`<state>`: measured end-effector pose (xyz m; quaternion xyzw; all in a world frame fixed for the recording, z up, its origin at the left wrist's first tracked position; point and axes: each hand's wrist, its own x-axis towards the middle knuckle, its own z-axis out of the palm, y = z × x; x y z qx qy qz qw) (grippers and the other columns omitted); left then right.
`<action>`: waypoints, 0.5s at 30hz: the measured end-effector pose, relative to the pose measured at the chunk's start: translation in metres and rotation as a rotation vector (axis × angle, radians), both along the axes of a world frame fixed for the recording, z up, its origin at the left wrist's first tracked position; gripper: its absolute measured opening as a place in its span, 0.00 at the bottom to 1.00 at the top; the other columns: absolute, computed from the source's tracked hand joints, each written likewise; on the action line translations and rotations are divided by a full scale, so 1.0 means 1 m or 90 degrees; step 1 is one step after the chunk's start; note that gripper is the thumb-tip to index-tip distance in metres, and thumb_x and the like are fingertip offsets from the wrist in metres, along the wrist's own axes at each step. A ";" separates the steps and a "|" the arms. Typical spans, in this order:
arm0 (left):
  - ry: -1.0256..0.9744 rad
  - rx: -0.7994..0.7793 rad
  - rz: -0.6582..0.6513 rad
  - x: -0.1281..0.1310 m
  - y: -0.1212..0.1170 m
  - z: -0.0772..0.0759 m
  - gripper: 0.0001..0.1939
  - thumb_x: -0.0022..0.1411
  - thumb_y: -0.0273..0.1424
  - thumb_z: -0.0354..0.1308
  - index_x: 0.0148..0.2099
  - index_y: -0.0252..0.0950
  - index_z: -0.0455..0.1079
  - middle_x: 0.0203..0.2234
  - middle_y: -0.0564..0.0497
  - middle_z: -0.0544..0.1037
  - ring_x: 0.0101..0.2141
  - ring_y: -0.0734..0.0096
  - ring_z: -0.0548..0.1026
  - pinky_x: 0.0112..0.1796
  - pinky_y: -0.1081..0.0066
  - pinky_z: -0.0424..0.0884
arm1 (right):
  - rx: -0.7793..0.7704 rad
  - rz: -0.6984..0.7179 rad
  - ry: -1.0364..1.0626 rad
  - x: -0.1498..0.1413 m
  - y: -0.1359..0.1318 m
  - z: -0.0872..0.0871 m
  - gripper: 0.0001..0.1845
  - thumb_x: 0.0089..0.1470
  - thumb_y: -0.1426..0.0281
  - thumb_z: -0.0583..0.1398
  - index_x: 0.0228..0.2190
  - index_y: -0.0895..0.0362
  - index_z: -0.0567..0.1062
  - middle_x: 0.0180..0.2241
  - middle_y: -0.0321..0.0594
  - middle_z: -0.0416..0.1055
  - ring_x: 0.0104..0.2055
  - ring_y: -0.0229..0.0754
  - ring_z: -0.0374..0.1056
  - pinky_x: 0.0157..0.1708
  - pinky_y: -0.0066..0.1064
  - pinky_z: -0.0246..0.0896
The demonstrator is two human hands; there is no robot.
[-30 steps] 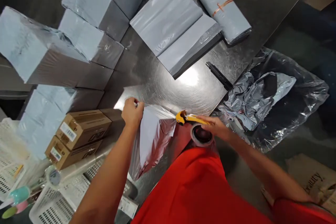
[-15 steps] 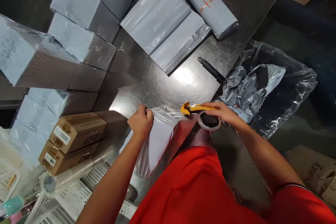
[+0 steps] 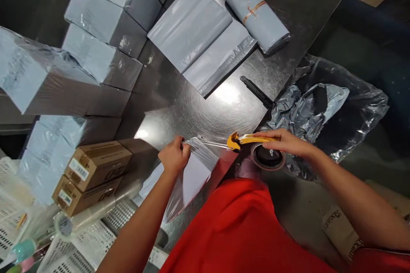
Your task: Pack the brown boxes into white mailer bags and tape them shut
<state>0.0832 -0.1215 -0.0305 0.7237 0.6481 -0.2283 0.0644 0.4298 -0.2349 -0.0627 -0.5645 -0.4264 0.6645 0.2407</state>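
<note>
My right hand [image 3: 286,141] is closed around the handle of a yellow tape dispenser [image 3: 233,141], which carries a roll of tape [image 3: 268,156]. From the dispenser's head a strip of clear tape [image 3: 213,141] runs left to a white package [image 3: 196,175] in loose plastic wrap at the table's near edge. Over the package's upper left side, my left hand [image 3: 175,153] is a fist, its thumb and fingers pinching the wrap; the exact grip is partly hidden. A black utility knife [image 3: 256,91] lies on the metal table beyond the dispenser.
Grey mailer bags [image 3: 192,25] and a rolled bundle [image 3: 256,13] with an orange tie lie farther back. Wrapped boxes [image 3: 92,17] stack at left, near brown cartons [image 3: 91,164] and white baskets [image 3: 86,239]. Crumpled plastic [image 3: 304,113] sits past the table's right edge.
My right hand has drawn the tape dispenser to the right, away from the package, and more tape is stretched out. My left hand stays at the package.
</note>
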 end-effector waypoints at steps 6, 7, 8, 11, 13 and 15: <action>-0.035 -0.040 -0.038 -0.002 0.002 0.001 0.22 0.65 0.35 0.41 0.51 0.38 0.72 0.41 0.45 0.82 0.42 0.55 0.78 0.32 0.65 0.58 | 0.043 0.006 -0.003 0.021 0.028 -0.021 0.34 0.44 0.51 0.66 0.50 0.57 0.79 0.50 0.43 0.77 0.51 0.55 0.72 0.52 0.42 0.66; -0.032 -0.041 -0.036 -0.001 0.002 0.001 0.22 0.65 0.35 0.40 0.51 0.38 0.72 0.40 0.45 0.82 0.42 0.54 0.78 0.32 0.65 0.58 | 0.041 0.022 -0.006 0.025 0.035 -0.020 0.33 0.43 0.52 0.67 0.49 0.57 0.80 0.49 0.43 0.78 0.49 0.54 0.72 0.51 0.41 0.66; -0.026 -0.038 -0.034 -0.001 0.002 0.001 0.22 0.65 0.35 0.40 0.51 0.38 0.72 0.39 0.45 0.82 0.42 0.54 0.78 0.31 0.65 0.58 | 0.037 0.035 -0.006 0.028 0.039 -0.019 0.32 0.43 0.54 0.67 0.48 0.56 0.80 0.47 0.42 0.78 0.48 0.53 0.73 0.50 0.40 0.67; -0.010 -0.014 -0.028 0.001 0.001 0.002 0.22 0.65 0.35 0.40 0.50 0.39 0.73 0.37 0.43 0.82 0.41 0.52 0.78 0.31 0.65 0.57 | 0.005 0.043 0.026 0.019 0.020 -0.022 0.31 0.45 0.55 0.67 0.49 0.56 0.80 0.44 0.40 0.79 0.45 0.51 0.74 0.50 0.40 0.67; -0.004 0.000 -0.024 0.001 -0.001 0.002 0.22 0.65 0.35 0.40 0.51 0.39 0.73 0.37 0.42 0.82 0.41 0.50 0.78 0.31 0.65 0.58 | -0.026 0.004 0.069 -0.006 -0.016 -0.028 0.33 0.45 0.53 0.67 0.50 0.56 0.79 0.45 0.42 0.79 0.47 0.53 0.74 0.51 0.42 0.67; -0.002 0.013 -0.022 0.000 -0.002 0.002 0.22 0.65 0.35 0.40 0.50 0.39 0.73 0.37 0.41 0.81 0.41 0.50 0.78 0.30 0.65 0.58 | -0.044 -0.073 0.118 -0.046 -0.063 -0.034 0.34 0.44 0.51 0.68 0.51 0.55 0.78 0.49 0.45 0.77 0.52 0.57 0.71 0.54 0.45 0.65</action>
